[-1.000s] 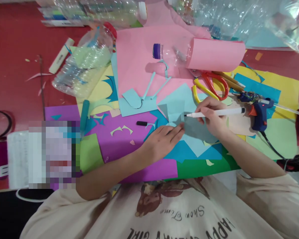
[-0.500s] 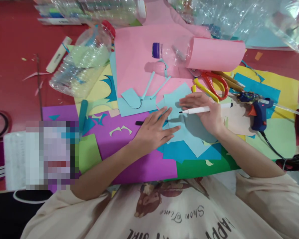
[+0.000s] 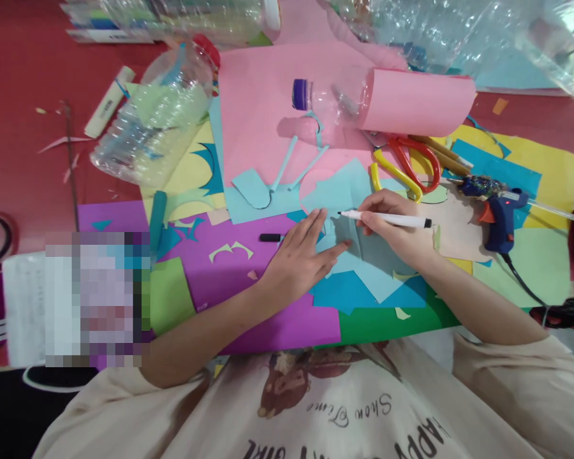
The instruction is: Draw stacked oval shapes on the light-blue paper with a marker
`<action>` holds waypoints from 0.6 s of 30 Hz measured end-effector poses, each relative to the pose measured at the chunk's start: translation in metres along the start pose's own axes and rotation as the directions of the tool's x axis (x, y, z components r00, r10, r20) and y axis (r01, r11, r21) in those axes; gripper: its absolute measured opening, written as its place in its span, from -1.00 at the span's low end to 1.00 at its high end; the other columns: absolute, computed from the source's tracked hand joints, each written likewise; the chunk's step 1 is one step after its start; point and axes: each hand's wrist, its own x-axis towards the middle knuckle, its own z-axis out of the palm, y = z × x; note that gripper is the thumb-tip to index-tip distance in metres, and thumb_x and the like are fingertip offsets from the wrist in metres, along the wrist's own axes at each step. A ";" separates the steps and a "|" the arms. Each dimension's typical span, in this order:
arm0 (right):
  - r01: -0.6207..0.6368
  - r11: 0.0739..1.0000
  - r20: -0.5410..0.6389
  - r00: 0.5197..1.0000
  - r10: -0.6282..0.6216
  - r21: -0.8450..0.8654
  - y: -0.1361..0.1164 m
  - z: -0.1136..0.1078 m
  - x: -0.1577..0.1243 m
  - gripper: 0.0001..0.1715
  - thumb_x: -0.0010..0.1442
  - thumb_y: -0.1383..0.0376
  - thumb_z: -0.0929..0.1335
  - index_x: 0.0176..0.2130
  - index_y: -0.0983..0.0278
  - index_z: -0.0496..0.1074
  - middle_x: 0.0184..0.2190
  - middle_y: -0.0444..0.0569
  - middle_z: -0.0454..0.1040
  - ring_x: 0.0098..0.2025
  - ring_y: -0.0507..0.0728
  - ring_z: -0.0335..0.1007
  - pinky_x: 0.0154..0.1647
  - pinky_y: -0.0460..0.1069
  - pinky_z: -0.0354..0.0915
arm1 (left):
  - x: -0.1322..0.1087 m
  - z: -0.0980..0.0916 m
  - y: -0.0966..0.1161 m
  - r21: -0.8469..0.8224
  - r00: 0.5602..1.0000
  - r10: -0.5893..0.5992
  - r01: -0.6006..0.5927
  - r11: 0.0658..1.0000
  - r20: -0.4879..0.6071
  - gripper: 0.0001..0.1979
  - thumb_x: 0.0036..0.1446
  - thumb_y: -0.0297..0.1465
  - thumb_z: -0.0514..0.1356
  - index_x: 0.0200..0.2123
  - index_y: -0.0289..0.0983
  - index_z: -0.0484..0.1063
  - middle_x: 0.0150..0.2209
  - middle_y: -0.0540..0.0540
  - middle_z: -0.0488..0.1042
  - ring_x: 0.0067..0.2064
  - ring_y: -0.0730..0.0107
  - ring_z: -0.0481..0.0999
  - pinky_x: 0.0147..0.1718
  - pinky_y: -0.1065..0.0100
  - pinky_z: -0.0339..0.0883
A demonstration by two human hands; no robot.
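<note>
Well, your right hand (image 3: 399, 234) pinches the marker (image 3: 392, 218) between thumb and fingers, the barrel sloping slightly, with its black tip pointing left. That tip sits at the light blue paper (image 3: 382, 274) in front of you (whether it actually touches, you cannot tell from this angle). Your left hand (image 3: 296, 261) grips nothing: it lies palm down at the left edge of the same paper, fingers stretched out side by side and thumb spread away from them, reaching toward your right hand. The paper rests between your two hands, creased, overlapping a darker blue sheet (image 3: 363, 296) on its near side.

Just left of your left fingers, the black cap (image 3: 270, 238) lies on the purple paper (image 3: 287, 328). Beyond your hands, a clear bottle (image 3: 330, 102) with a purple cap lies on its side on the pink sheet (image 3: 258, 83), its far right part wrapped in pink paper (image 3: 418, 102). Near your right hand, on its far side, you have the scissors (image 3: 439, 171), partly covered by other things. Farther right lies the glue gun (image 3: 502, 223), its nozzle end toward you hard to make out.
</note>
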 end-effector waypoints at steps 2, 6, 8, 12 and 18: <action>0.005 1.000 -0.008 1.000 -0.005 -0.028 0.001 0.002 0.000 -0.81 0.13 0.20 0.38 -0.41 0.25 0.35 -0.52 -0.13 0.40 -0.53 0.01 0.30 -0.55 -0.06 0.20 | 0.000 0.000 0.000 0.009 1.000 0.004 -0.004 1.000 -0.009 -0.59 0.27 -0.34 0.09 0.17 0.01 0.30 0.41 -0.19 -0.14 0.36 -0.07 0.04 0.20 -0.09 0.13; 0.062 0.984 -0.020 0.998 -0.066 -0.168 0.002 0.005 -0.001 -0.82 0.12 0.27 0.35 -0.48 0.24 0.29 -0.63 -0.20 0.30 -0.60 -0.03 0.16 -0.58 -0.08 0.08 | 0.000 0.002 0.001 0.028 1.000 0.002 -0.001 1.000 -0.026 -0.62 0.28 -0.33 0.07 0.16 -0.01 0.33 0.41 -0.20 -0.17 0.36 -0.10 0.04 0.18 -0.10 0.14; 0.087 0.973 -0.011 0.996 -0.091 -0.213 0.003 0.006 -0.002 -0.81 0.12 0.29 0.34 -0.49 0.24 0.27 -0.63 -0.21 0.28 -0.60 -0.04 0.14 -0.57 -0.08 0.08 | 0.000 0.002 0.002 0.029 0.999 -0.001 0.002 1.000 -0.037 -0.63 0.29 -0.33 0.07 0.14 -0.01 0.34 0.41 -0.20 -0.16 0.36 -0.10 0.05 0.18 -0.11 0.14; 0.088 0.966 -0.018 0.995 -0.095 -0.243 0.004 0.006 -0.002 -0.81 0.13 0.31 0.33 -0.49 0.24 0.27 -0.62 -0.21 0.30 -0.59 -0.03 0.15 -0.56 -0.08 0.08 | 0.001 0.002 0.002 0.028 0.999 0.002 -0.001 1.000 -0.041 -0.62 0.28 -0.34 0.08 0.15 0.00 0.34 0.41 -0.19 -0.14 0.36 -0.09 0.04 0.19 -0.11 0.13; 0.103 0.960 -0.013 0.994 -0.110 -0.259 0.006 0.007 -0.001 -0.83 0.13 0.29 0.34 -0.48 0.24 0.29 -0.62 -0.21 0.31 -0.59 -0.04 0.16 -0.57 -0.08 0.09 | 0.000 0.001 0.001 0.015 1.000 0.003 -0.002 1.000 -0.028 -0.61 0.28 -0.35 0.08 0.16 0.00 0.33 0.41 -0.19 -0.15 0.36 -0.11 0.04 0.21 -0.14 0.08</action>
